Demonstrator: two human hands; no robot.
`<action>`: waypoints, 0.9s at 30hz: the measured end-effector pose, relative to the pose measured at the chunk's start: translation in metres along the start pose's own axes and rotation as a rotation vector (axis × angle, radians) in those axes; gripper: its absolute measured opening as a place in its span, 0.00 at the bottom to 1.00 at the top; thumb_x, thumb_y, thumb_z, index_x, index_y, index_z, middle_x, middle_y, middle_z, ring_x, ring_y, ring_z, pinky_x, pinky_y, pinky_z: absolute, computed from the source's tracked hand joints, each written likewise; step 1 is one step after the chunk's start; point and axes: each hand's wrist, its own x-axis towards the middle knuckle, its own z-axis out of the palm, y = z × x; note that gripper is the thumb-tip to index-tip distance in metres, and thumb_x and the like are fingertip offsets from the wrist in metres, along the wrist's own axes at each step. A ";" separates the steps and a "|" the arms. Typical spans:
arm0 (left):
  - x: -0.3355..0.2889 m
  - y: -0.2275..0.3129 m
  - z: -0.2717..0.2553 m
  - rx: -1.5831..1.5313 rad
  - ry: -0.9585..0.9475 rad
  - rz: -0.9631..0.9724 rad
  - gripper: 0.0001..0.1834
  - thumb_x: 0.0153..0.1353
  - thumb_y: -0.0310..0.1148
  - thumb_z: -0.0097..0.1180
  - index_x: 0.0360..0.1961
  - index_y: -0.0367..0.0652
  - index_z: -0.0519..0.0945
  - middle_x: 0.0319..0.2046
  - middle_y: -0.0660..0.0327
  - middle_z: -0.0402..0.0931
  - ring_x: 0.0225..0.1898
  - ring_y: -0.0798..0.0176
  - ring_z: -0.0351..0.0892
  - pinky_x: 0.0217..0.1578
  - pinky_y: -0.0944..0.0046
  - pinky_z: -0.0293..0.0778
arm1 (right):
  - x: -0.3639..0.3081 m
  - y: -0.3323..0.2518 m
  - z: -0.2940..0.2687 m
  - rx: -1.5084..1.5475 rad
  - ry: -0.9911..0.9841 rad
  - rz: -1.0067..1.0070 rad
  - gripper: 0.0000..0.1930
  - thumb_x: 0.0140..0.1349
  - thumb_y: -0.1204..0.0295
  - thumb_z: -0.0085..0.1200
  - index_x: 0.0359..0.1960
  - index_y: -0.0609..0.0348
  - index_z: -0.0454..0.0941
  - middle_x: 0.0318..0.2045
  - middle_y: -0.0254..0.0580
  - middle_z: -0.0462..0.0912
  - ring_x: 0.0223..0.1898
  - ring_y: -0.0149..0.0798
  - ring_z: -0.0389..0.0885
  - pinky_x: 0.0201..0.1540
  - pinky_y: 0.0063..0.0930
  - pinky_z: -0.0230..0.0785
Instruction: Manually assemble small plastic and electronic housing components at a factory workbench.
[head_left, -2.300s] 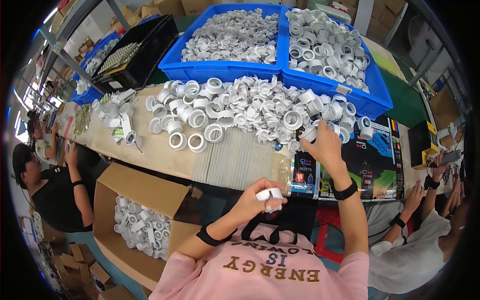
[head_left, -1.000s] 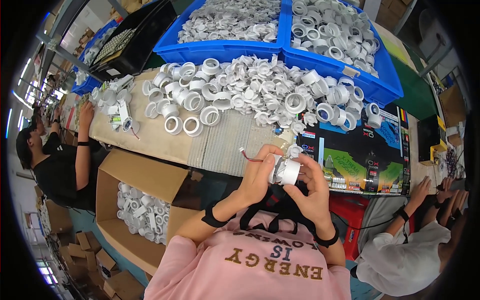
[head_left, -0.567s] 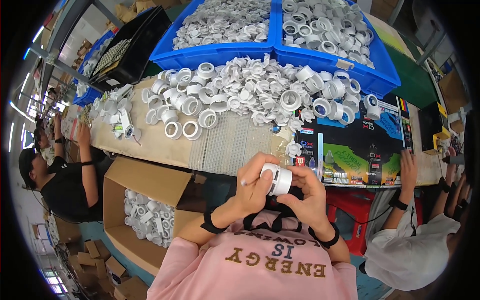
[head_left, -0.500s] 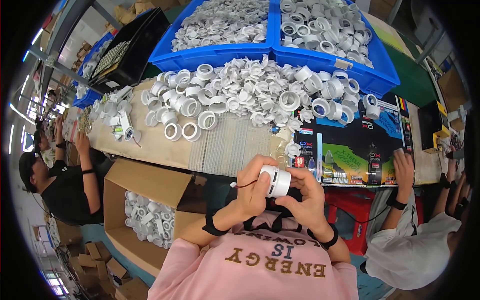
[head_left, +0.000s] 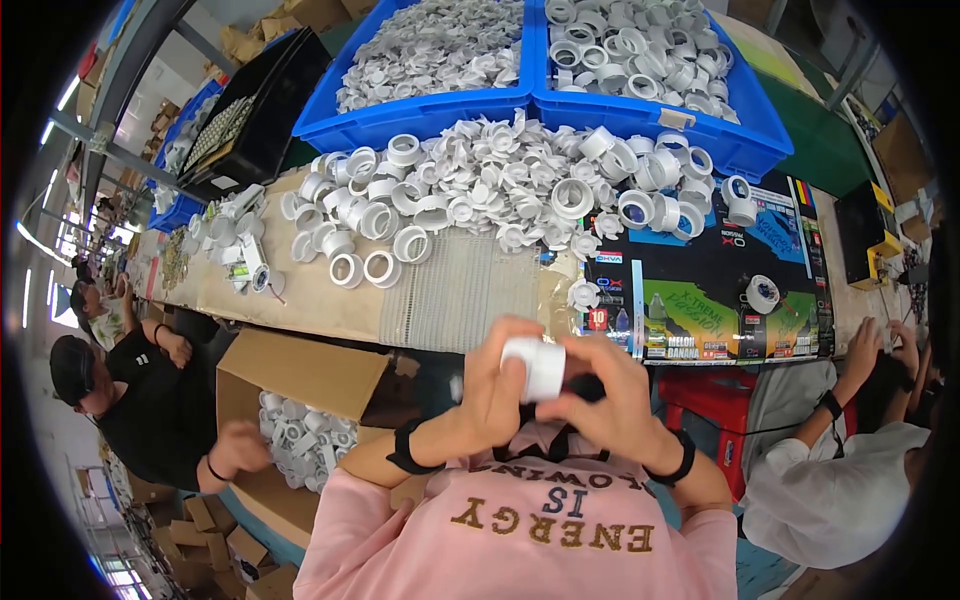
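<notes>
In front of my chest I hold a short white plastic cylinder (head_left: 541, 369), a little blurred. My left hand (head_left: 494, 388) is closed round its left side. The fingers and thumb of my right hand (head_left: 618, 398) close on its right edge, with a dark gap inside the grip. Just beyond my hands, one small white finned piece (head_left: 584, 294) lies at the edge of a printed mat (head_left: 690, 270). Farther back spreads a heap of white finned pieces (head_left: 500, 180), with white rings (head_left: 382, 268) mostly to its left and right.
Two blue bins (head_left: 420, 115) of white parts stand behind the heap. A carton (head_left: 300, 372) of white parts sits low left, a co-worker's hand (head_left: 240, 450) at it. Another white part (head_left: 762, 294) with a wire lies on the mat's right. A red stool (head_left: 705, 400) stands below.
The cylinder has turned in my hands, its slotted side and wire no longer plainly visible. A co-worker's hand has come to the carton. The right-hand co-worker's hand has left the mat, where a white part now lies.
</notes>
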 end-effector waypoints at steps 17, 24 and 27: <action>0.012 -0.016 -0.005 -0.267 0.208 -0.184 0.28 0.70 0.43 0.29 0.33 0.31 0.77 0.36 0.52 0.76 0.36 0.61 0.76 0.38 0.63 0.73 | -0.007 0.003 0.037 -0.341 0.054 -0.060 0.35 0.44 0.69 0.67 0.54 0.73 0.66 0.39 0.56 0.75 0.38 0.51 0.78 0.39 0.36 0.73; 0.009 -0.005 -0.001 -0.252 0.303 -0.237 0.29 0.70 0.41 0.29 0.26 0.29 0.77 0.28 0.50 0.75 0.28 0.60 0.75 0.32 0.64 0.72 | -0.009 -0.003 0.042 -0.387 0.073 -0.123 0.36 0.44 0.68 0.67 0.52 0.77 0.65 0.36 0.55 0.75 0.33 0.49 0.77 0.35 0.34 0.73; 0.008 -0.004 0.000 -0.238 0.319 -0.245 0.29 0.70 0.42 0.30 0.24 0.30 0.77 0.26 0.51 0.75 0.27 0.60 0.75 0.31 0.64 0.72 | -0.009 -0.004 0.041 -0.414 0.062 -0.154 0.35 0.44 0.67 0.67 0.52 0.78 0.66 0.34 0.54 0.74 0.32 0.48 0.77 0.33 0.33 0.73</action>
